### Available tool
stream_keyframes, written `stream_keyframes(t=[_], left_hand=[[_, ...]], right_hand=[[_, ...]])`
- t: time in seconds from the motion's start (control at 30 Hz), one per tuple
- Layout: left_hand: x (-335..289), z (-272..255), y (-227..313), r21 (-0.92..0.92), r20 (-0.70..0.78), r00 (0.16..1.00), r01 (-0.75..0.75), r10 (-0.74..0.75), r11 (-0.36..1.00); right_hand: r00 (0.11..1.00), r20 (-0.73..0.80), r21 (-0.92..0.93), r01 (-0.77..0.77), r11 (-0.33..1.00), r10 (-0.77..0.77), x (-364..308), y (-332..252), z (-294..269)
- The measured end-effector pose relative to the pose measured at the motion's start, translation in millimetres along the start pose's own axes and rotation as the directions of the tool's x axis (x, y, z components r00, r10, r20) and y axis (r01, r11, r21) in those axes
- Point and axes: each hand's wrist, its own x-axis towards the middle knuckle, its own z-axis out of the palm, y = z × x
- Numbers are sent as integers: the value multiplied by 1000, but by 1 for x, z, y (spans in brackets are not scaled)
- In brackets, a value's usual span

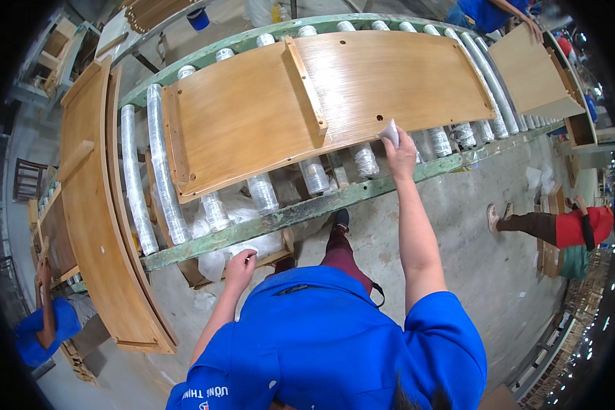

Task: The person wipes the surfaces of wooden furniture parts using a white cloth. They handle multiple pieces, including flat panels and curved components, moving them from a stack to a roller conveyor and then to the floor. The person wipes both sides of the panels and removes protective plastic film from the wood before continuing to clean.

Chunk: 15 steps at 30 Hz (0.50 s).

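A long varnished wooden panel (246,109) lies across the wrapped rollers, with a cross batten (306,85) on its upper face and strips at both ends. My right hand (402,158) reaches to the panel's near edge. Its fingers are closed on a folded white sheet (389,132), which meets the edge close to a dark round hole. Whether the sheet is paper or cloth I cannot tell. Lower down, off the panel and in front of the green rail, my left hand (240,270) hangs with curled fingers. Nothing shows in it.
A green-railed roller conveyor (273,222) runs left to right before me. Tall wooden panels (92,205) stand at the left. A wooden cabinet piece (531,72) sits at the conveyor's far right, beside a co-worker's hand. Other people (584,225) are at right and lower left.
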Motion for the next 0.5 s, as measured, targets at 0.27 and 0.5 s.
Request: stream_keyframes(t=[0.27, 0.5], left_hand=[[10, 23, 29, 40, 70, 997, 13, -16, 999], [25, 30, 50, 65, 67, 998, 7, -11, 998]], right_hand=[[999, 14, 46, -42, 998, 41, 13, 27, -8], [998, 17, 70, -60, 996, 59, 26, 49, -16]])
